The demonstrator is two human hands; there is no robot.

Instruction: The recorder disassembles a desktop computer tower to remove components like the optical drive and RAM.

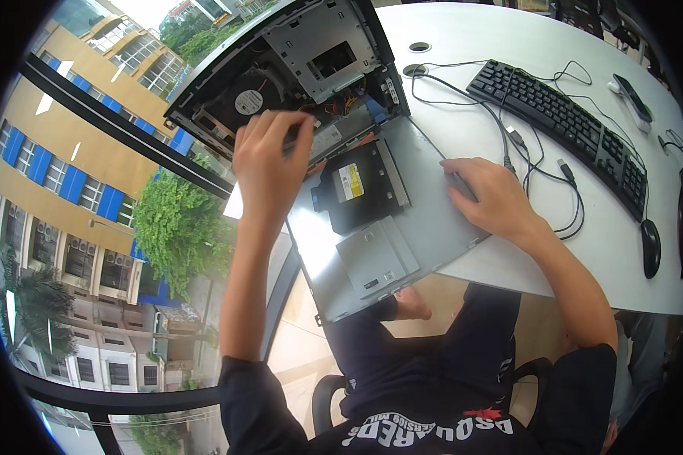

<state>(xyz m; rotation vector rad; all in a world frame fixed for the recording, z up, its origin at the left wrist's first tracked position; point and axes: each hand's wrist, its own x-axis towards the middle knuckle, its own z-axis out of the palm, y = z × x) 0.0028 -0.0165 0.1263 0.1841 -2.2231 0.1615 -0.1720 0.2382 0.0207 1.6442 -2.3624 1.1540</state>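
Observation:
An opened black desktop computer case (391, 72) stands at the table's far left, its fan (248, 101), metal drive bracket (311, 45) and coloured wires showing. In front of it, a flat grey metal side panel (432, 220) overhangs the near table edge. On that panel lies a black optical drive (360, 205) with a yellow and white label. My left hand (273, 163) is raised before the fan, fingers curled toward the thumb; whatever they pinch, if anything, is too small to tell. My right hand (497, 199) is closed on the panel's right edge.
A black keyboard (561, 125), a mouse (650, 249) and tangled black cables (535, 163) occupy the white table's (463, 30) right side. A small black device (632, 98) lies beyond the keyboard. Windows border the left; my legs and chair (328, 402) are below.

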